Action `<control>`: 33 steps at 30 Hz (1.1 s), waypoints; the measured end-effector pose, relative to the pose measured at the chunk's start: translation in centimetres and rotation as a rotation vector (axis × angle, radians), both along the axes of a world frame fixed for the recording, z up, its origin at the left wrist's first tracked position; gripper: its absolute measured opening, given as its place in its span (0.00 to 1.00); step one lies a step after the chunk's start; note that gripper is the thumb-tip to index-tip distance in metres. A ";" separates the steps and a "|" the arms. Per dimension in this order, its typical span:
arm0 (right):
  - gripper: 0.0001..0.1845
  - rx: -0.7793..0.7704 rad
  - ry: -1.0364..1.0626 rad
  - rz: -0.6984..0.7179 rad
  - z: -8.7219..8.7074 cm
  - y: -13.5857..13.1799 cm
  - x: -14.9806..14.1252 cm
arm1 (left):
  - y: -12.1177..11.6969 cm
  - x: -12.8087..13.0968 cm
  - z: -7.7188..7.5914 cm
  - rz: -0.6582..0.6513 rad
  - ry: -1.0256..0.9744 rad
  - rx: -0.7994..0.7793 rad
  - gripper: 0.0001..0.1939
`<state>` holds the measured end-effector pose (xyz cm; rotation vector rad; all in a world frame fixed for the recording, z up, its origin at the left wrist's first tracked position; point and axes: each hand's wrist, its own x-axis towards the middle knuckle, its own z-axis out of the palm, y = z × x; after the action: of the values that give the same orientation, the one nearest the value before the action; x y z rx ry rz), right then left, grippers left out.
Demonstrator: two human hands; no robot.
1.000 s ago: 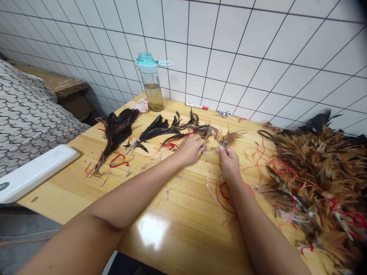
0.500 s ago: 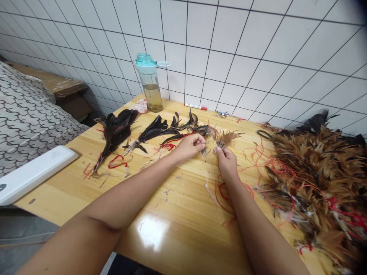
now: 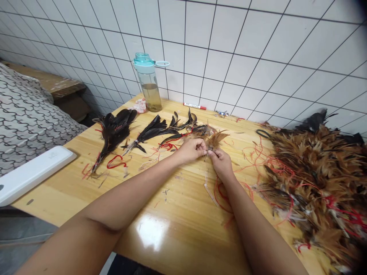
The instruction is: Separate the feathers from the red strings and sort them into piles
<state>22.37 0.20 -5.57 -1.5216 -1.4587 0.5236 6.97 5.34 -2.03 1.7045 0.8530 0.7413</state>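
Observation:
Over the middle of the wooden table, my right hand (image 3: 223, 163) pinches the quill end of a small bunch of brown feathers (image 3: 217, 138), whose tips fan out away from me. Closed in a pinch, my left hand (image 3: 192, 150) meets it at the base of that bunch; what lies between its fingertips is too small to make out. Just behind the left hand are loose dark curved feathers (image 3: 183, 125) and red string (image 3: 168, 146). Farther left lie a bundle of black feathers (image 3: 151, 130) and a larger dark bundle (image 3: 114, 128).
A big heap of brown feathers (image 3: 318, 164) covers the right side, with scissors (image 3: 263, 133) beside it. Tangled red string (image 3: 258, 156) lies near my right forearm. A water bottle (image 3: 151, 89) and a red-and-white marker (image 3: 195, 106) stand and lie by the tiled wall. A white device (image 3: 37, 173) is at left.
My right hand has moved left with the brown feather bunch, bringing its base against my left fingertips. The left hand has shifted only slightly.

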 end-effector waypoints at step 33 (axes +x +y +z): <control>0.13 -0.085 0.165 0.214 -0.6 -0.1 0.2 | -0.1 0.0 -0.4 -0.058 -0.305 -0.223 0.11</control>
<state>22.60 0.10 -6.14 -1.3595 -1.4934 0.8284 6.97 5.20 -2.39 1.3705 0.6452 0.8099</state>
